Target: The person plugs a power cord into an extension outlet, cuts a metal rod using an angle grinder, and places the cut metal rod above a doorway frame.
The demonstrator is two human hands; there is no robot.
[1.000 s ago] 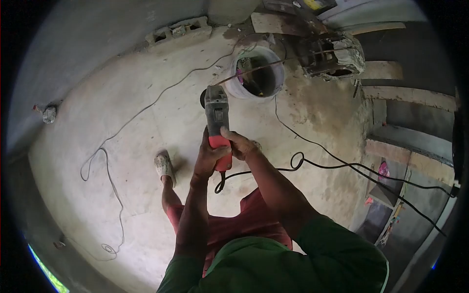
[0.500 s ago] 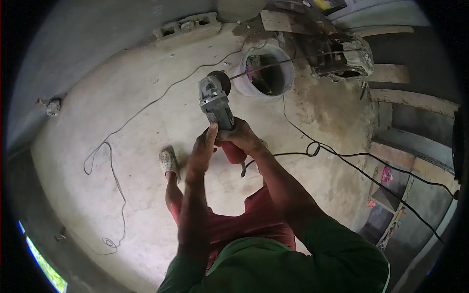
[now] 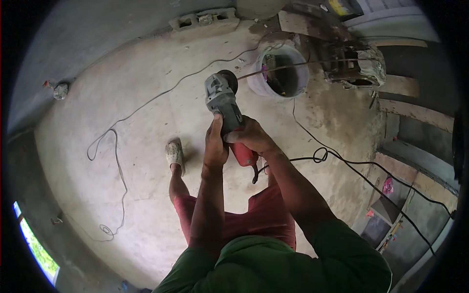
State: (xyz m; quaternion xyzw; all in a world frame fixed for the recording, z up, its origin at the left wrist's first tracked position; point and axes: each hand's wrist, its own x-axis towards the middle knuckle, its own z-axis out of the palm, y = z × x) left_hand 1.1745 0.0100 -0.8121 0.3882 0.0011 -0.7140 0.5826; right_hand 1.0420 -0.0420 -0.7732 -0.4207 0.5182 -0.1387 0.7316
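Note:
An angle grinder (image 3: 221,99), grey at the head and red at the rear, is held up in front of me by both hands. My left hand (image 3: 215,140) is closed around its left side, thumb lying along the grey body. From the right, my right hand (image 3: 252,135) wraps the body just ahead of the red part. The dark disc (image 3: 228,80) sits at the far end, beside the tip of a thin metal rod (image 3: 320,62). Whether disc and rod touch I cannot tell. The rod passes over a white bucket (image 3: 252,87) with items inside.
A rough, hollow, crusted object (image 3: 373,66) stands beyond the bucket. A black cable (image 3: 364,172) crosses the floor at right; a thin wire (image 3: 161,96) runs along the left. A hollow concrete block (image 3: 222,18) lies by the back wall. Shelves (image 3: 398,195) stand at right.
The view has shifted, so the floor objects appear farther right. The grinder stays in both hands, its disc still near the rod's tip.

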